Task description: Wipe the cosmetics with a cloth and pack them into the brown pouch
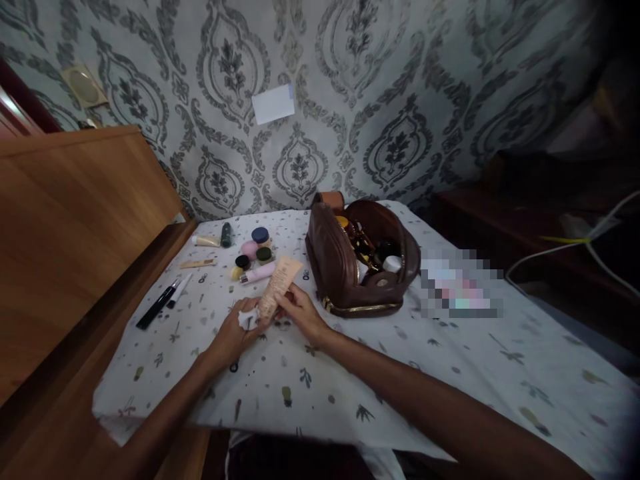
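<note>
Head view: peach tube [280, 285] over desk [270, 377], left of brown bag [327, 263].
Long axis slants away rightward; left hand [244, 333] holds near end plus white scrap [249, 319]; right hand's [303, 315] fingers pinch its side.

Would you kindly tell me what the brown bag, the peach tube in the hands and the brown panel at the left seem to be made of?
Brown bag: leather or imitation leather, softly glossy, judging by its sheen and supple folds.
Peach tube: probably soft plastic, matte, given its flattened wide end; laminate is possible.
Brown panel: wood or wood-look laminate, satin, from its grain.
</note>
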{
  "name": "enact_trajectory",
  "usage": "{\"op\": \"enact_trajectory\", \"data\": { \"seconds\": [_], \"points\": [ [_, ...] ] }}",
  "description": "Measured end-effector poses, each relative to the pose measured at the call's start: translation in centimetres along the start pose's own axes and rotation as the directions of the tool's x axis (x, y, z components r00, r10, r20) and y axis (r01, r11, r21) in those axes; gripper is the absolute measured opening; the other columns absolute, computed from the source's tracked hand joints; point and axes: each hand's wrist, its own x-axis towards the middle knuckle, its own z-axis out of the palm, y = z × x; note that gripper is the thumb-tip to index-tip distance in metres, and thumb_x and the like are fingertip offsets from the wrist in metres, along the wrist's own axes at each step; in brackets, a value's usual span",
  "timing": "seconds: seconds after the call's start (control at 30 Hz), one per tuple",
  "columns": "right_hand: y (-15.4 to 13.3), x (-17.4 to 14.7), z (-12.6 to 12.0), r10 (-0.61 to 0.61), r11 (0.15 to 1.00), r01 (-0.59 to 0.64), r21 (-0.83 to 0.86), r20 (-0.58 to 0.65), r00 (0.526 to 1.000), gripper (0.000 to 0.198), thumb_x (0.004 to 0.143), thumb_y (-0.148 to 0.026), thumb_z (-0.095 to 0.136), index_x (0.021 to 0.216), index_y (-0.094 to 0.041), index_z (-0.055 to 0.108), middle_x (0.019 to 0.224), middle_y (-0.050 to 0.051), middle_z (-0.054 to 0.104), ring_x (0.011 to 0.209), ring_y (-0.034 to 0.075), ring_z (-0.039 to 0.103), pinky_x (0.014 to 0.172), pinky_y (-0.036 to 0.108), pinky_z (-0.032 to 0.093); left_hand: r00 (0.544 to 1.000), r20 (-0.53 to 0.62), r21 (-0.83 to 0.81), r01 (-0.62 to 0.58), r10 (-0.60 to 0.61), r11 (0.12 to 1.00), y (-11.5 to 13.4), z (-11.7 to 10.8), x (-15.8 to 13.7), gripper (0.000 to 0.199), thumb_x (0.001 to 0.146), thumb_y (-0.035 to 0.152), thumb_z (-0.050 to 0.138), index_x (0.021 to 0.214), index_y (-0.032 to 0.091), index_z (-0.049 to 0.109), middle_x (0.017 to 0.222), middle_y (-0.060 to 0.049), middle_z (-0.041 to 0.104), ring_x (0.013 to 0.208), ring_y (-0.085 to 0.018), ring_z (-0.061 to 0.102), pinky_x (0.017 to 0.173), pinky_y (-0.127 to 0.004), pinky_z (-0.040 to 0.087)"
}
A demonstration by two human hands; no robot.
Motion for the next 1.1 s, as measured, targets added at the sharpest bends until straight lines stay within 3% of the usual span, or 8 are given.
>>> {"op": "enact_trajectory", "data": {
  "seconds": [0.1,0.27,0.5,0.63,0.73,0.87,0.97,1.1],
  "points": [
    [0.0,0.1,0.0,-0.014,1.000,0.014,-0.023,-0.010,1.000,0.047,0.079,-0.054,0.068,0.109,-0.020,0.054,0.093,0.004,0.066,0.079,0.017,0.062,0.058,0.024,0.051,0.997,-0.020,0.185,-0.068,0.073,0.980,-0.9,0.3,-1.2,0.031,0.093,0.040,0.051,0.110,0.018,0.063,0.100,-0.010,0.065,0.098,-0.027,0.058,0.093,-0.046,0.045],
    [-0.3,0.1,-0.1,-0.064,0.997,0.062,-0.053,-0.028,0.998,0.046,0.082,-0.058,0.064,0.107,-0.020,0.058,0.097,0.004,0.066,0.082,0.017,0.061,0.064,0.026,0.052,0.993,-0.030,0.257,-0.101,0.113,0.961,-1.1,0.4,-1.3,0.028,0.095,0.039,0.047,0.110,0.019,0.060,0.097,-0.008,0.062,0.094,-0.026,0.058,0.090,-0.044,0.048],
    [-0.7,0.0,-0.3,-0.098,0.990,0.086,-0.115,-0.101,0.990,0.051,0.086,-0.069,0.052,0.103,-0.023,0.062,0.088,0.004,0.062,0.077,0.018,0.057,0.067,0.030,0.051,0.998,-0.067,0.334,0.033,-0.011,0.942,-2.1,0.3,-2.0,0.038,0.094,0.050,0.047,0.116,0.022,0.060,0.094,-0.006,0.057,0.094,-0.026,0.058,0.081,-0.038,0.049],
    [-0.7,-0.1,-0.2,-0.034,0.999,0.034,-0.010,-0.072,0.997,0.055,0.084,-0.074,0.051,0.106,-0.024,0.059,0.076,0.002,0.057,0.062,0.016,0.053,0.060,0.031,0.050,0.996,-0.067,0.295,0.078,-0.061,0.952,-2.0,0.7,-2.6,0.050,0.089,0.053,0.053,0.129,0.022,0.055,0.106,-0.008,0.057,0.102,-0.028,0.057,0.084,-0.040,0.049],
    [-1.0,-0.3,0.0,0.014,0.996,-0.012,0.087,-0.018,1.000,0.060,0.081,-0.074,0.056,0.116,-0.025,0.056,0.076,0.001,0.059,0.056,0.014,0.050,0.052,0.030,0.050,0.997,-0.072,0.213,0.023,-0.008,0.977,-1.3,0.9,-2.9,0.055,0.088,0.051,0.055,0.134,0.022,0.051,0.114,-0.009,0.056,0.107,-0.028,0.056,0.090,-0.041,0.048],
    [-1.5,-0.5,0.2,0.019,0.994,-0.021,0.108,0.015,1.000,0.060,0.082,-0.072,0.056,0.120,-0.027,0.054,0.085,0.002,0.064,0.057,0.013,0.052,0.056,0.031,0.054,0.988,-0.155,0.151,0.009,0.015,0.989,-0.3,1.6,-2.9,0.049,0.093,0.043,0.049,0.139,0.024,0.045,0.113,-0.008,0.056,0.105,-0.024,0.057,0.089,-0.038,0.049],
    [-1.4,-0.5,0.2,0.048,0.992,-0.053,0.112,0.043,0.998,0.061,0.082,-0.075,0.052,0.120,-0.027,0.054,0.090,0.003,0.065,0.056,0.013,0.053,0.056,0.032,0.055,0.973,-0.227,0.243,0.025,0.032,0.970,0.0,2.3,-2.5,0.047,0.096,0.038,0.045,0.141,0.026,0.042,0.109,-0.007,0.055,0.104,-0.024,0.055,0.088,-0.038,0.050],
    [-1.0,-0.5,0.0,0.075,0.989,-0.083,0.123,0.069,0.995,0.063,0.080,-0.079,0.050,0.119,-0.029,0.053,0.092,0.002,0.065,0.055,0.012,0.053,0.056,0.032,0.055,0.946,-0.266,0.375,-0.076,0.186,0.924,0.1,2.9,-1.2,0.059,0.095,0.036,0.048,0.150,0.026,0.029,0.116,-0.011,0.051,0.108,-0.027,0.051,0.090,-0.043,0.049]
  ]
}}
